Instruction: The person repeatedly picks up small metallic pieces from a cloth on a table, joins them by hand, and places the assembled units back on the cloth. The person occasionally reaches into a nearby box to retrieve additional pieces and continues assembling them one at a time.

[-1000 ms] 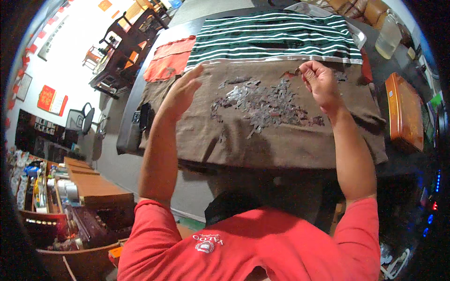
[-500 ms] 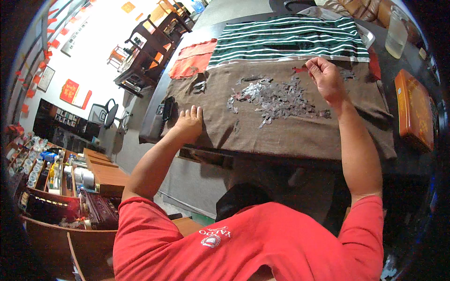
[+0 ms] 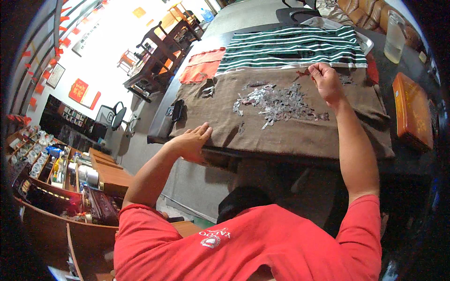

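A brown cloth point(image 3: 276, 140) covers the near part of a dark table. In its middle lies a loose heap of thin grey and silvery flakes point(image 3: 274, 103). My left hand point(image 3: 192, 142) rests flat with fingers stretched out at the cloth's near left edge, holding nothing. My right hand point(image 3: 328, 84) is closed in a pinch at the upper right of the heap. A small thin dark-red piece point(image 3: 303, 73) sticks out from its fingertips; what kind of piece it is I cannot make out. A smaller clump of flakes point(image 3: 207, 91) lies left of the heap.
A green-and-white striped cloth point(image 3: 290, 47) lies beyond the brown one, with an orange-red cloth point(image 3: 202, 65) to its left. A small black object point(image 3: 177, 111) sits at the left edge. At right stand a clear jug point(image 3: 395, 40) of liquid and an orange-brown box point(image 3: 412, 112).
My left hand has slid closer to the table's near edge. My right hand stays almost in place with the red piece pinched. The whole view has shifted slightly.
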`<state>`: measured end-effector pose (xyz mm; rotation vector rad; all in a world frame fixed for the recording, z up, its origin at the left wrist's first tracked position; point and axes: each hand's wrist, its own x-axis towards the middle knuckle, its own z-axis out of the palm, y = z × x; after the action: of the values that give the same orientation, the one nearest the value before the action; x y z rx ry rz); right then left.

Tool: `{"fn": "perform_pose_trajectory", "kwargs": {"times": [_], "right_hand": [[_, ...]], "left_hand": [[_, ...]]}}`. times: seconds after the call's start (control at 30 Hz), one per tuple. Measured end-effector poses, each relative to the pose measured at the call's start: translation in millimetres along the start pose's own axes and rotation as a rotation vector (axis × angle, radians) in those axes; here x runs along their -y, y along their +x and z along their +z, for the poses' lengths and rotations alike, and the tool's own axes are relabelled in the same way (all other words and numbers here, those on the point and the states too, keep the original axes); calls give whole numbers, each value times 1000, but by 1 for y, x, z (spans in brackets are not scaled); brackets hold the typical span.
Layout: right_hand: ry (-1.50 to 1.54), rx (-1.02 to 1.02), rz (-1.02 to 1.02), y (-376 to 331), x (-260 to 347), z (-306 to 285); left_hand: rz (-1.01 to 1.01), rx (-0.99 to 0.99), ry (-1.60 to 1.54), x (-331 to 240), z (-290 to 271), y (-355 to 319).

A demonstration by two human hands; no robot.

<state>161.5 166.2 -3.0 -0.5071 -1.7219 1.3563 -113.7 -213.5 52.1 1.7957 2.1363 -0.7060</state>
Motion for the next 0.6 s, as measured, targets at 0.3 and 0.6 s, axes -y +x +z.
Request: {"fn": "perform_pose_trajectory", "kwargs": {"times": [0.3, 0.6], "right_hand": [[156, 79, 70, -23, 28, 12], [51, 328, 205, -88, 67, 51]], "left_hand": [[-331, -416, -398, 4, 36, 67], [46, -683, -927, -47, 31, 15]]}}
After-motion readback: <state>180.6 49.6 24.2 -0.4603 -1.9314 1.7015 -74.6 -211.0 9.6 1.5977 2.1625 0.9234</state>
